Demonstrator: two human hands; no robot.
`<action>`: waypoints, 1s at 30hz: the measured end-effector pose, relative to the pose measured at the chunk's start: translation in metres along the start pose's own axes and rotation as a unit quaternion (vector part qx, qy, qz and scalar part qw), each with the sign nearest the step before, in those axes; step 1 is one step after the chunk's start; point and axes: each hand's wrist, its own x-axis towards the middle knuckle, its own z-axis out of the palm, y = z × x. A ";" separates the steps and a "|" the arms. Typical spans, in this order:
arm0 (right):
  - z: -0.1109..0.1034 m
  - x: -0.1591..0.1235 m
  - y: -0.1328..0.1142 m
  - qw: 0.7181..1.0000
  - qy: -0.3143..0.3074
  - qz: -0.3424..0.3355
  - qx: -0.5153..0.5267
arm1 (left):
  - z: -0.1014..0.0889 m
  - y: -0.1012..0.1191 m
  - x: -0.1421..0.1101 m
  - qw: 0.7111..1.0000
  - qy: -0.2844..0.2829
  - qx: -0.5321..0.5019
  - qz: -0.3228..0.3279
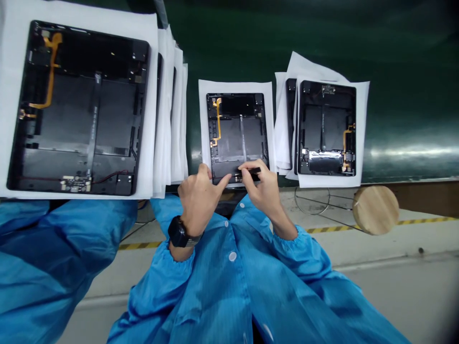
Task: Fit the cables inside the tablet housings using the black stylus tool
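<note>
In front of me an opened tablet housing (233, 138) lies on a white foam sheet (234, 87). An orange flex cable (218, 119) runs down its left side, and a dark ribbon crosses the middle. My left hand (200, 193) holds the tablet's lower left corner, thumb stretched along the bottom edge beside a small circuit board (238, 178). Pinched in my right hand (263, 188) is a thin black tool (254, 170), held over the lower right part of the housing. Its exact kind is unclear, and its tip is partly hidden by my fingers.
On the left stands a stack of tablet housings (79, 114) with foam sheets between them. A smaller stack (328, 129) sits to the right. The green bench top (405, 119) extends behind. A round wooden stool (376, 210) is below the bench edge; a blue-clothed person (64, 258) is at left.
</note>
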 end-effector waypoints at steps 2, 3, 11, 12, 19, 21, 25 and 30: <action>0.000 0.000 0.001 1.000 0.003 -0.008 -0.010 | 0.000 0.000 0.000 1.000 0.000 -0.004 -0.001; 0.000 0.000 0.001 1.000 0.004 -0.010 -0.013 | 0.000 0.000 -0.001 1.000 0.002 -0.006 0.000; 0.001 0.000 0.004 1.000 0.012 -0.017 0.017 | -0.002 0.004 -0.003 0.999 -0.011 0.043 0.001; 0.001 0.000 0.005 1.000 0.014 -0.022 0.011 | -0.002 0.006 -0.003 0.998 -0.008 0.056 0.001; -0.006 -0.004 -0.002 0.998 0.052 -0.014 0.011 | -0.001 0.016 -0.007 0.997 0.039 0.056 0.018; -0.014 -0.008 -0.005 0.995 0.097 0.019 0.028 | 0.001 0.017 -0.007 0.998 0.052 0.037 0.029; -0.031 -0.021 -0.001 0.979 0.186 0.067 0.047 | 0.003 0.017 -0.008 0.997 0.061 0.008 0.035; -0.038 -0.039 0.013 0.969 0.230 0.085 0.028 | 0.008 0.014 -0.012 0.986 0.127 -0.052 0.100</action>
